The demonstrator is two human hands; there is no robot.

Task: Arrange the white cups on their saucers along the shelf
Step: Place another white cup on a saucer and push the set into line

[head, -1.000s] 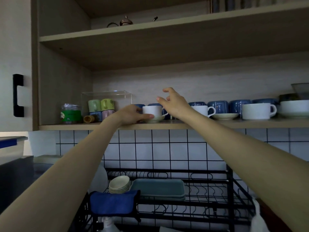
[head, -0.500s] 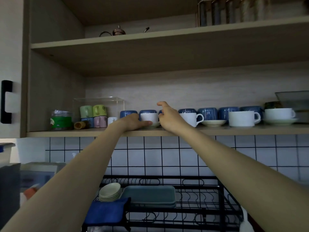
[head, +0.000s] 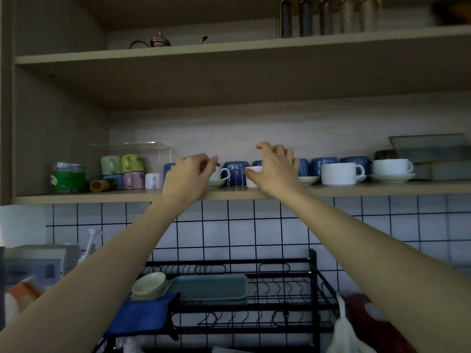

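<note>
The left hand (head: 190, 175) hung loosely curled at the shelf (head: 356, 191) edge, holding nothing, its fingertips just beside a white cup (head: 221, 173) on a pale saucer (head: 215, 184). The right hand (head: 276, 169) was spread and arched over a second white cup (head: 253, 175), thumb against its near side; whether the fingers gripped it could not be told. Both cups were plain, glossy, upright. Further right stood an empty saucer (head: 308, 180), a wide white cup (head: 340, 174) on bare shelf, and another cup on a saucer (head: 392, 170). Blue mugs (head: 235, 173) lined the back, leaving only a narrow front strip.
</note>
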